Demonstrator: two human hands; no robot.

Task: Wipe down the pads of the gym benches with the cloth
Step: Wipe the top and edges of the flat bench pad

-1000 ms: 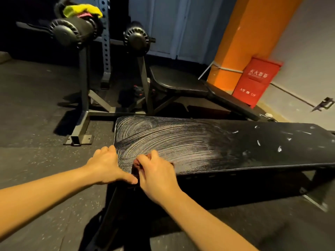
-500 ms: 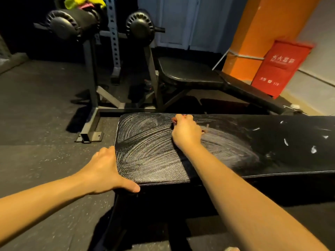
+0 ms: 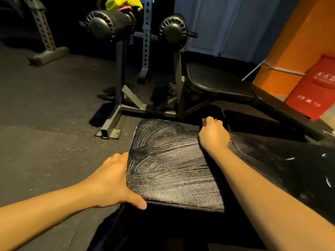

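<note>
A black flat bench pad [image 3: 170,169] lies in front of me, its left end streaked with pale wipe marks. My left hand [image 3: 116,180] grips the pad's left end, thumb along the near edge. My right hand [image 3: 213,134] presses down at the pad's far edge, fingers curled over a cloth [image 3: 235,144] that is almost wholly hidden under it; only a dark reddish corner shows to its right. White specks dot the unwiped right part of the pad [image 3: 308,171].
A second black bench [image 3: 221,86] with roller pads [image 3: 108,24] on a grey steel frame stands just behind. A yellow cloth [image 3: 123,3] sits on the left roller. An orange pillar [image 3: 297,40] and red box [image 3: 315,87] are at the right. Dark rubber floor [image 3: 54,115] spreads left.
My right hand has swept with the cloth from the pad's near left corner to its far edge. My left hand stays on the pad's left end.
</note>
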